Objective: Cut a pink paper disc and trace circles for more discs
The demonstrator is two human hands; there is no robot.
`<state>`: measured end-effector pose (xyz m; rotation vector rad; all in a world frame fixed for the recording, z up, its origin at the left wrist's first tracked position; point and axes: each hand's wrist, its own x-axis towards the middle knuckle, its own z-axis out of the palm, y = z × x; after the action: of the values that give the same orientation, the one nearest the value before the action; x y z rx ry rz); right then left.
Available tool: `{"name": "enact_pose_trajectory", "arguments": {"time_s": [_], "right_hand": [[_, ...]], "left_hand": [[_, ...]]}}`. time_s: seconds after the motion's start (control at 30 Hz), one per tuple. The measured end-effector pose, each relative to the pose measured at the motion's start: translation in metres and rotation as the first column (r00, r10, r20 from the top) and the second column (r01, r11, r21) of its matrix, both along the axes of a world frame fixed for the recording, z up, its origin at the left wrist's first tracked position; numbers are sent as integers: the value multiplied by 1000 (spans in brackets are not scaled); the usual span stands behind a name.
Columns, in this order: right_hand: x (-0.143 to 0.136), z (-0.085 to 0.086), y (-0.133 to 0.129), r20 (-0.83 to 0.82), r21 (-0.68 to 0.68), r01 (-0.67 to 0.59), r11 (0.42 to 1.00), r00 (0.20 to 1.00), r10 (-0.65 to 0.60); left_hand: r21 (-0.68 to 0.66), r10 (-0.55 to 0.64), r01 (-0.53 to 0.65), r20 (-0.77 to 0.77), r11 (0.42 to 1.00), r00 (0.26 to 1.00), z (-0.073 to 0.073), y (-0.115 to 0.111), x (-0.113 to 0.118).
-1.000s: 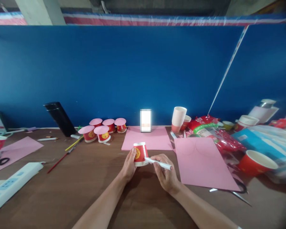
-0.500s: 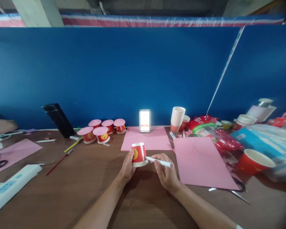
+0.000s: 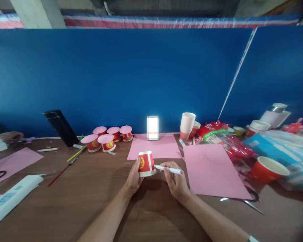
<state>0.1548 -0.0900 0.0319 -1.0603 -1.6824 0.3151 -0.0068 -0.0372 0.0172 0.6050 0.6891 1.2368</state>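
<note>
A red and white paper cup [image 3: 146,164] with a gold emblem is held upside down, rim toward the table, in my left hand [image 3: 134,176]. The fingers of that hand wrap its left side. My right hand [image 3: 175,181] is closed around a white marker [image 3: 172,169], whose tip points left at the cup's lower right side. Whether the tip touches the cup I cannot tell. Behind the cup lies a pink paper sheet [image 3: 138,148]. Right of my right hand is another pink sheet [image 3: 217,174] with faint circles drawn on it.
Several upturned red cups with pink discs [image 3: 106,143] stand back left, near a black flask [image 3: 59,127]. A white power strip [image 3: 15,198] lies at left. On the right are stacked paper cups [image 3: 187,126], a red plastic package [image 3: 217,134], scissors [image 3: 254,205] and an orange cup [image 3: 269,171].
The view has shifted very slightly. Both hands keep nearly the same pose with cup and marker. At far left, a white shape has moved and a red patch shows below it.
</note>
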Motion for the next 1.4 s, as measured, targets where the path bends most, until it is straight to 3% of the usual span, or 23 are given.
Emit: {"name": "enact_pose_trajectory", "arguments": {"time_s": [0.43,1.03,1.4], "right_hand": [[0,-1,0,-10,21,0,1000,1000,0],[-2,1,-1,-82,-85,-9,996,997,2],[-1,2,0,-16,-85,-27,996,1000,26]], "left_hand": [[-57,-50,52,37,997,998,6,-2,0],[-67,-108,111,41,992,993,7,-3,-3],[-73,-76,74,-33,995,997,8,-4,-3]]}}
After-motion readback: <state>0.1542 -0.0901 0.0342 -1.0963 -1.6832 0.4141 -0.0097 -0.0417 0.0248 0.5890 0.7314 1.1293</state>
